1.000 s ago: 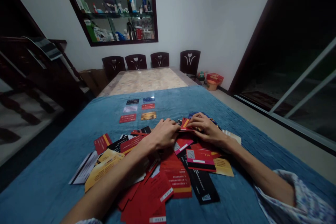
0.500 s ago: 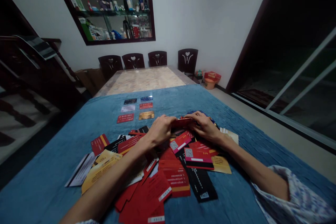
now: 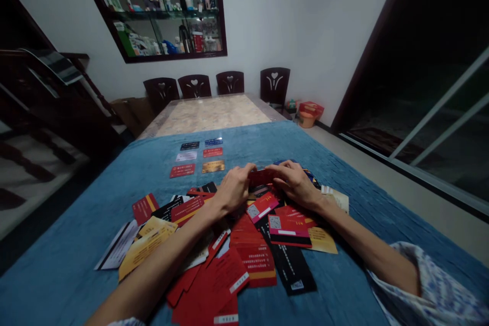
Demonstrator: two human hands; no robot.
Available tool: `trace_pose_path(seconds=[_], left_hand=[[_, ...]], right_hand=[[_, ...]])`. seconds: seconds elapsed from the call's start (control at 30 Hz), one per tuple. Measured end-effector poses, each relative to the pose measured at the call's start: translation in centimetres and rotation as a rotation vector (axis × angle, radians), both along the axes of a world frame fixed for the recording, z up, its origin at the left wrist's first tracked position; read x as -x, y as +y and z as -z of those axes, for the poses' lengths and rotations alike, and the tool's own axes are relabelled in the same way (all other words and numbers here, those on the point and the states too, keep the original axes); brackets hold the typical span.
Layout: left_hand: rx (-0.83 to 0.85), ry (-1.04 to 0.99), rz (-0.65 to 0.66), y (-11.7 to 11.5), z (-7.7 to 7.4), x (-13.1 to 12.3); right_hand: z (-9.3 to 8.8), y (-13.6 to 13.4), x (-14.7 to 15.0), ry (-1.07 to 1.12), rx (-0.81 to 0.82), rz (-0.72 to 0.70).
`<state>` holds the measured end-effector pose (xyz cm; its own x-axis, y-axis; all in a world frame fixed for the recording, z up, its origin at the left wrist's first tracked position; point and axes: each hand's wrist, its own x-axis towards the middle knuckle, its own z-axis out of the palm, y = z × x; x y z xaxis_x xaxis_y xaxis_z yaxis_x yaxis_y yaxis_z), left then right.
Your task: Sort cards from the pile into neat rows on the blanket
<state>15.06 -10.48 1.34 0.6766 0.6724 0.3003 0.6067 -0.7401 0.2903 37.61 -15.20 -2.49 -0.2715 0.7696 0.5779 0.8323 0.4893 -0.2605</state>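
Head view: a red card (image 3: 261, 178) sits mid-frame, held between the left hand (image 3: 235, 188) and the right hand (image 3: 296, 183).
Each hand's grip is closed on one end; the card is dark red, both ends hidden by fingers. Below, heaped loose cards (image 3: 225, 277) in red, black and gold overlap on blue cloth (image 3: 344, 275), partly covered by the left forearm (image 3: 164, 265); six laid-out cards (image 3: 213, 152) form two columns left of centre.
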Motion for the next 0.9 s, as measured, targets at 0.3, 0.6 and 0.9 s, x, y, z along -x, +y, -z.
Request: trace_pose_path(seconds=[0.3,0.6,0.9], left_hand=[[-0.013,-0.041,0.003,0.3,0.4,0.2],[-0.008,-0.084,0.03,0.0,-0.1,0.4],[-0.111,0.01,0.007,0.9,-0.8,0.3]], right_hand=[[-0.1,-0.1,0.5,-0.059,-0.105,-0.01],[-0.4,-0.2,1.6,-0.153,-0.221,0.079],[-2.1,1.2,1.0,-0.26,-0.28,0.135]])
